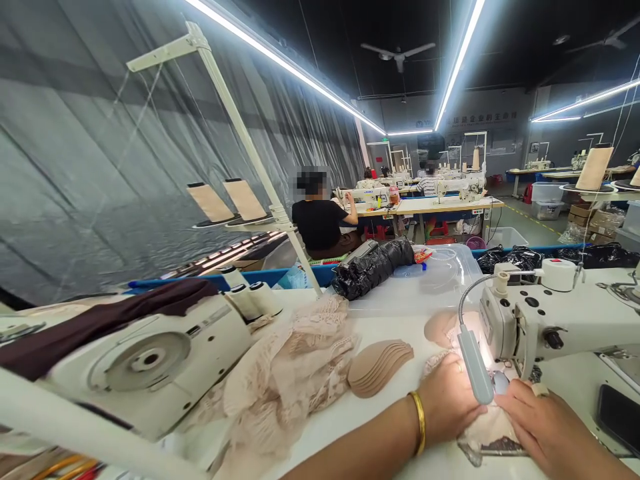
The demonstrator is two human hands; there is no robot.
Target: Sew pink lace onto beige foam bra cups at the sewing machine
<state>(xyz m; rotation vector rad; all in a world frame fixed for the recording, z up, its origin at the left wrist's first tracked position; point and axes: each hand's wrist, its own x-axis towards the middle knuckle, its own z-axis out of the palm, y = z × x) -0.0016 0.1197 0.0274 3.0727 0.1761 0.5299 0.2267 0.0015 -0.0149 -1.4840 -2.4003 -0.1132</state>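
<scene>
Light beige lace fabric (487,430) lies under the needle area of a white sewing machine (565,317). On its left side my left hand (447,399), with a gold bracelet at the wrist, holds the fabric with its fingers pressed down and together. My right hand (543,417) grips the fabric's right side, fingers bent near the needle. A grey lamp (475,367) on a bendy neck lights the spot and hides part of the fabric and fingertips. Stacked beige pads (380,367) rest left of my left hand, beside a heap of beige lace (295,367).
A second machine (150,360) stands at the left with thread cones behind it. A clear plastic lid (425,283) and a black wrapped bundle (373,267) lie at the back. A phone (620,417) is at the right. Another person (320,223) sits farther off.
</scene>
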